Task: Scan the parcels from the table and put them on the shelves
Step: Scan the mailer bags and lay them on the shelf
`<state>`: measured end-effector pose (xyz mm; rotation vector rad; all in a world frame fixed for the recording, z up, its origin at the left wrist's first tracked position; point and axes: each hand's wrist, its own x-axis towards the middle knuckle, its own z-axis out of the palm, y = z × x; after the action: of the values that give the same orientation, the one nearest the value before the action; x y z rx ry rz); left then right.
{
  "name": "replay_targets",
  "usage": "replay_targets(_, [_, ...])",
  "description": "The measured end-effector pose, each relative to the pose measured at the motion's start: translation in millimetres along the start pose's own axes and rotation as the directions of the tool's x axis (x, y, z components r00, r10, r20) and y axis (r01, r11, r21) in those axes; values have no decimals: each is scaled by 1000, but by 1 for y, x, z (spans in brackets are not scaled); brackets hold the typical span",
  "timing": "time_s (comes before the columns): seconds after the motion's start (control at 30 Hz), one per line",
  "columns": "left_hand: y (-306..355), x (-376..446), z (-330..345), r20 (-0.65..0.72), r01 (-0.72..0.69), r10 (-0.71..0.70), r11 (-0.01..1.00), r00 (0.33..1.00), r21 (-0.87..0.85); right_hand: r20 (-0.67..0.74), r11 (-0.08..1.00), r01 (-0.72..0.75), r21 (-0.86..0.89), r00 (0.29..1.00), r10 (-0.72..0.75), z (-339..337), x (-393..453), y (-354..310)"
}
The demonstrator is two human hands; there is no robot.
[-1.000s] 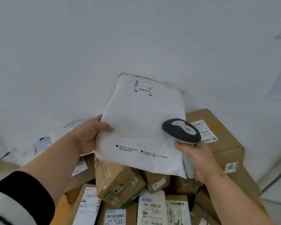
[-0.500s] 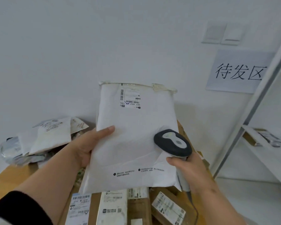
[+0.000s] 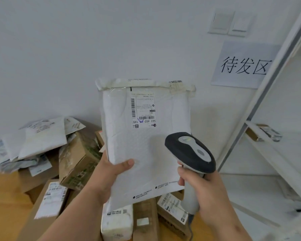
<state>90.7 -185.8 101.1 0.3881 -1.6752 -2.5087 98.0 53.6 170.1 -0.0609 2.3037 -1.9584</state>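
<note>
Left hand (image 3: 111,173) gripping white mailer (image 3: 146,145) at its left edge, thumb across the front, mailer upright above table (image 3: 5,197) (label upside down, near the top). Right hand (image 3: 203,186) clenched round scanner (image 3: 189,153) handle, head just before the mailer's lower right. Boxes (image 3: 76,159) and bags heaped on table; 1 flat parcel on shelf (image 3: 274,153) at right.

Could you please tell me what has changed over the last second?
The left hand has raised the white padded mailer more upright, label facing the camera, and the view swung right toward the shelves. The right hand still grips the grey handheld scanner.
</note>
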Motion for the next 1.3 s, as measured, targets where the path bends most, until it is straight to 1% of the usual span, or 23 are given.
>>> replay_targets(0.03, [-3,-1,-1,-7,-3,3,1000,1000,10,36,999,30,-18,999,-30,3,-3,-3])
replay_targets(0.13, [-5,-3,-4,-17,-7,8,999,1000,44,72,996,77,-40,995,-74,15,-11,-15])
replay_targets(0.2, [-6,-4,-6,-31,-17,19,999,999,48,83,998,58,-39,995,-55,20,-15,-18])
replay_targets(0.33, [-8,-5,-8,-67,-37,40,998,997,40,68,999,37,15,997,-38,26,-20,-20])
replay_targets(0.5, [-8,-7,-6,-75,-45,49,997,996,59,58,998,50,28,997,-51,27,-22,-24])
replay_targets(0.63, [-8,-8,-5,-77,-52,57,997,995,59,49,998,56,11,997,-57,27,-20,-22])
replay_targets(1.07, [-13,-9,-4,-71,-64,68,996,995,61,80,997,72,-20,994,-70,20,-10,-13])
replay_targets(1.3, [-20,-11,1,-73,-35,38,999,997,39,101,999,51,-13,994,-50,11,-5,-6])
